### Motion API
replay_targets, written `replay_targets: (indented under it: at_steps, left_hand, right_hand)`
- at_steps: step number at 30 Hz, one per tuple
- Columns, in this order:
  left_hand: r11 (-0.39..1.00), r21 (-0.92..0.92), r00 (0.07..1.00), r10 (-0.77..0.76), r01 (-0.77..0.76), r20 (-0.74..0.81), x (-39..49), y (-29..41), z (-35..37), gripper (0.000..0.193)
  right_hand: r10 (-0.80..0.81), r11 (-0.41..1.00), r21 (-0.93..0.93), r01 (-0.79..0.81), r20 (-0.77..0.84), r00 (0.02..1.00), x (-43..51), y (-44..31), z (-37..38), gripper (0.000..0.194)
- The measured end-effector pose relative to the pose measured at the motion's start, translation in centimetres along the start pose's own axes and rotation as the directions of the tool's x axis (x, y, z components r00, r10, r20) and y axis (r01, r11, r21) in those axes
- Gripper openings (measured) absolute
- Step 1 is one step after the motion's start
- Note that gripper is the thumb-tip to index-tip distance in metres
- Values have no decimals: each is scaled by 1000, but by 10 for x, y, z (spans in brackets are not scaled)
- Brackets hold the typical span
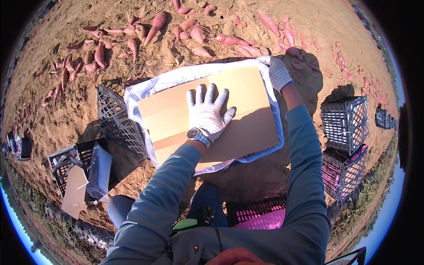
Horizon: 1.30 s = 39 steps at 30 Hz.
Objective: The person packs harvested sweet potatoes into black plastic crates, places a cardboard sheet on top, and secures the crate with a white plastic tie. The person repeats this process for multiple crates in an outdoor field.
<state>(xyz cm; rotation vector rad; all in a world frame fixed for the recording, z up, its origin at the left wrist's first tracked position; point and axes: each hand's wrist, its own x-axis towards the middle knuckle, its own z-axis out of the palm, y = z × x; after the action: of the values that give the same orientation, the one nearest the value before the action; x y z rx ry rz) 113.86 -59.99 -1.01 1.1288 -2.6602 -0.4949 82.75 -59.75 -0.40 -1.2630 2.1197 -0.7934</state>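
Observation:
A flat sheet of brown cardboard (245,132) lies over a crate lined with a white plastic sheet or bag (185,75), directly before me. My left hand (208,112), in a striped white glove with a metal wristwatch behind it, rests flat on the cardboard with its fingers spread. At the crate's far right corner, my right hand (275,71), gloved likewise, has its fingers bent over the white liner and appears to pinch its edge. The fingertips there are partly hard to make out. What lies beneath the cardboard is hidden.
Pink-skinned sweet potatoes (198,34) lie scattered on the soil beyond the crate. A black plastic crate (122,119) adjoins its left side; another crate (61,179) holds cardboard and plastic. Stacked black crates (344,126) stand at right. A crate with pink lining (258,212) sits near my legs.

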Motion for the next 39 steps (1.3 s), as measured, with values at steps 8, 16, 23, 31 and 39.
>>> replay_targets:
  at_steps: [8, 16, 23, 31, 39]
  left_hand:
    - [999, 49, 999, 15, -12, -46, -1, -2, 11, 68]
    - [988, 146, 996, 53, -43, -67, 0, -1, 18, 66]
    - [981, 186, 995, 62, -47, -75, -1, 0, 21, 69]
    - [982, 178, 995, 68, -55, -67, 0, -3, 24, 71]
    - [977, 211, 997, 53, -39, -61, -1, -3, 25, 72]
  right_hand:
    - [-134, 991, -21, 133, -119, 984, -42, 15, -6, 21]
    - [333, 825, 460, -327, 72, 940, -114, 109, -7, 49]
    - [488, 164, 810, -564, 430, 759, -158, 114, 11, 29]
    - [387, 922, 124, -368, -207, 899, -177, 108, 1, 31]
    - [540, 800, 268, -537, 68, 839, -237, 111, -5, 53]
